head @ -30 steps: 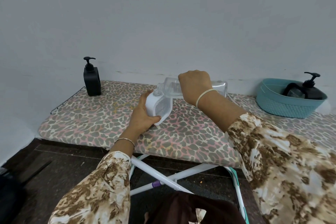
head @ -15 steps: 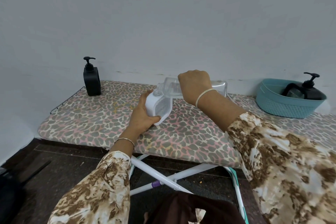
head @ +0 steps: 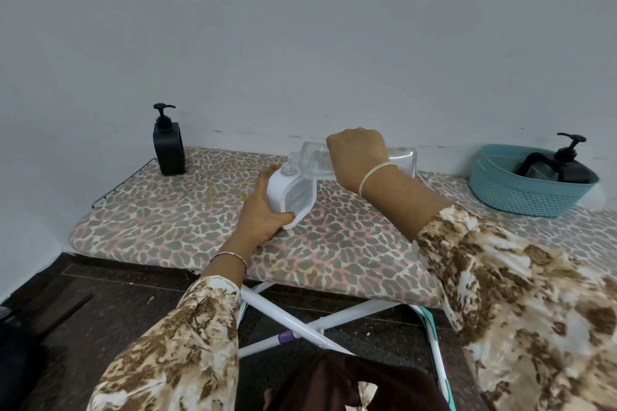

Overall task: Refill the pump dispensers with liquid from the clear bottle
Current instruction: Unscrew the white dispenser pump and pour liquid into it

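Right hand (head: pixel 356 157) grips the clear bottle (head: pixel 402 162), tipped flat, neck at the mouth of the white dispenser (head: pixel 287 193) that the left hand (head: pixel 261 214) clasps on the ironing board (head: pixel 150 210). Narrow openings: one wobble and liquid probably spills onto the board.

Both arms wear loose long sleeves of cream cloth blotched with brown in a mottled print. The left sleeve (head: pixel 173 350) is at seven o'clock and the right sleeve (head: pixel 521 304) at four o'clock. Each stops on the forearm. A thin gold-coloured bracelet (head: pixel 230 256) sits behind the left hand (head: pixel 263 210). A plain pale band (head: pixel 374 173) circles the wrist behind the right hand (head: pixel 357 153). At six o'clock shows a dark maroon-brown garment (head: pixel 350 384) with a small cream patch.
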Available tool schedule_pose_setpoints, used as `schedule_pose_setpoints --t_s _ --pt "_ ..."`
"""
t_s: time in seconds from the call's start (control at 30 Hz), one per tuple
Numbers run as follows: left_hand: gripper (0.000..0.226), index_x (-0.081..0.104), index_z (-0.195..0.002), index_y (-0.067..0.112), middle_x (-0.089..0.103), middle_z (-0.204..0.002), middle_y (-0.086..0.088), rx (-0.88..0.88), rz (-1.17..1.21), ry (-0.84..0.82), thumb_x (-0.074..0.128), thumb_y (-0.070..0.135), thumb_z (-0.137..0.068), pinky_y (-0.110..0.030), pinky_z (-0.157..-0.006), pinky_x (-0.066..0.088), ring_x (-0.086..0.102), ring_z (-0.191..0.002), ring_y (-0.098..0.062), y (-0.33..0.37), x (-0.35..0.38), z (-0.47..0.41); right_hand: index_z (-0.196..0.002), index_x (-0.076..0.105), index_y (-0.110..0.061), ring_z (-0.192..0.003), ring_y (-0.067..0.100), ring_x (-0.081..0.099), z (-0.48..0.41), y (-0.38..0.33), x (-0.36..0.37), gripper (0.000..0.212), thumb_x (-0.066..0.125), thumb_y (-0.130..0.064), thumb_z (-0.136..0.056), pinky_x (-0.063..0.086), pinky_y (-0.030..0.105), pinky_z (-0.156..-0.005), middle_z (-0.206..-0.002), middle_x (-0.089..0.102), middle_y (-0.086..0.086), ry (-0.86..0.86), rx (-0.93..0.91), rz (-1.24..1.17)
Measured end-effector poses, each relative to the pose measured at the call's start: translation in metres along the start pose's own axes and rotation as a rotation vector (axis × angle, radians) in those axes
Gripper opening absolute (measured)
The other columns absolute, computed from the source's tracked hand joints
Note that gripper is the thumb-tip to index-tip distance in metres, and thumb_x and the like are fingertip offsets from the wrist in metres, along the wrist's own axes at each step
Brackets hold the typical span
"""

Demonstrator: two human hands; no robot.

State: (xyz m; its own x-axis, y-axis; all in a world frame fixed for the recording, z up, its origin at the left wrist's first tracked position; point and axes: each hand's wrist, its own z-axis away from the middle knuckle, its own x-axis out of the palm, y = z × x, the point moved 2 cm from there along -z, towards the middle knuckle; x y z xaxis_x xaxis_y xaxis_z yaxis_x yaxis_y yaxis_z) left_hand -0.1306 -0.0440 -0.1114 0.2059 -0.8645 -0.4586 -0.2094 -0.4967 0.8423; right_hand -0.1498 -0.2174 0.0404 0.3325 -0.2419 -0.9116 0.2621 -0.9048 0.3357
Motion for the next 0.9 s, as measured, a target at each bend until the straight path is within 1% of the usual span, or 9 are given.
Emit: schedule_pose_setpoints --t_s 0.2,0.37,0.43,0.53,0.63,0.7,0.73,0.8,0.9 --pt "0.096 0.03 -0.139 0.041 0.055 -0.12 -0.001 -0.005 0.01 0.004 0.083 0.009 -0.065 -0.04 -0.082 0.055 0.06 -0.101 -0.024 0.002 0.0 0.0 -0.087 0.051 -0.015 -0.053 0.013 0.036 0.0 0.0 0.001 0.018 0.052 0.002 -0.08 0.027 0.025 -0.049 -0.063 0.04 -0.002 -0.016 0.019 0.009" --pt "0.097 0.029 -0.141 0.039 0.054 -0.121 -0.002 -0.013 0.013 0.005 0.083 0.009 -0.066 -0.038 -0.082 0.055 0.06 -0.102 -0.024 0.002 0.001 0.0 -0.086 0.05 -0.014 -0.052 0.013 0.035 0.001 0.003 0.004 0.019 0.051 0.003 -0.079 0.026 0.024 -0.045 -0.063 0.04 -0.002 -0.028 0.029 -0.021" --pt "0.097 0.029 -0.141 0.039 0.054 -0.122 -0.002 -0.014 0.014 0.004 0.082 0.009 -0.065 -0.039 -0.083 0.055 0.059 -0.102 -0.024 0.003 0.0 0.001 -0.088 0.051 -0.014 -0.053 0.013 0.036 0.002 0.005 0.007 0.019 0.052 0.002 -0.079 0.029 0.025 -0.047 -0.064 0.041 -0.002 -0.035 0.039 -0.04" --pt "0.097 0.029 -0.142 0.038 0.054 -0.121 -0.001 -0.012 0.019 0.004 0.082 0.009 -0.066 -0.04 -0.083 0.055 0.06 -0.102 -0.024 0.003 0.0 0.001 -0.095 0.055 -0.014 -0.062 0.018 0.047 0.004 0.007 0.013 0.02 0.055 -0.002 -0.079 0.038 0.028 -0.059 -0.067 0.043 -0.002 -0.05 0.045 -0.104" --pt "0.096 0.029 -0.143 0.035 0.053 -0.122 -0.001 -0.009 0.024 0.003 0.082 0.008 -0.068 -0.036 -0.08 0.053 0.059 -0.101 -0.024 0.005 0.0 0.002 -0.11 0.057 -0.016 -0.079 0.021 0.056 0.007 0.012 0.026 0.034 0.063 -0.01 -0.077 0.044 0.029 -0.065 -0.086 0.058 -0.001 -0.139 0.077 -0.257" --pt "0.095 0.029 -0.142 0.036 0.053 -0.122 -0.001 0.002 0.024 0.0 0.081 0.007 -0.068 -0.034 -0.079 0.052 0.058 -0.101 -0.024 0.007 0.0 0.002 -0.119 0.054 -0.02 -0.091 0.021 0.06 0.008 0.017 0.039 0.05 0.072 -0.017 -0.072 0.049 0.03 -0.072 -0.103 0.062 -0.002 -0.216 0.102 -0.412" --pt "0.095 0.029 -0.142 0.036 0.052 -0.122 -0.001 0.005 0.025 0.0 0.081 0.007 -0.068 -0.034 -0.078 0.052 0.058 -0.101 -0.024 0.007 0.0 0.003 -0.12 0.053 -0.021 -0.094 0.02 0.06 0.009 0.019 0.045 0.056 0.076 -0.021 -0.069 0.05 0.031 -0.075 -0.106 0.062 -0.003 -0.235 0.111 -0.493" --pt "0.094 0.03 -0.142 0.036 0.051 -0.122 -0.001 0.005 0.027 0.0 0.081 0.007 -0.069 -0.033 -0.077 0.052 0.058 -0.1 -0.024 0.008 0.0 0.003 -0.118 0.053 -0.021 -0.096 0.019 0.06 0.01 0.024 0.056 0.061 0.08 -0.026 -0.064 0.052 0.032 -0.078 -0.106 0.062 -0.004 -0.228 0.137 -0.628" --pt "0.092 0.03 -0.14 0.037 0.051 -0.12 0.0 0.006 0.021 -0.001 0.08 0.006 -0.069 -0.026 -0.069 0.051 0.058 -0.098 -0.023 0.008 0.0 0.004 -0.113 0.058 -0.021 -0.092 0.015 0.062 0.013 0.032 0.067 0.06 0.083 -0.024 -0.058 0.056 0.034 -0.078 -0.103 0.063 -0.004 -0.127 0.208 -0.873"
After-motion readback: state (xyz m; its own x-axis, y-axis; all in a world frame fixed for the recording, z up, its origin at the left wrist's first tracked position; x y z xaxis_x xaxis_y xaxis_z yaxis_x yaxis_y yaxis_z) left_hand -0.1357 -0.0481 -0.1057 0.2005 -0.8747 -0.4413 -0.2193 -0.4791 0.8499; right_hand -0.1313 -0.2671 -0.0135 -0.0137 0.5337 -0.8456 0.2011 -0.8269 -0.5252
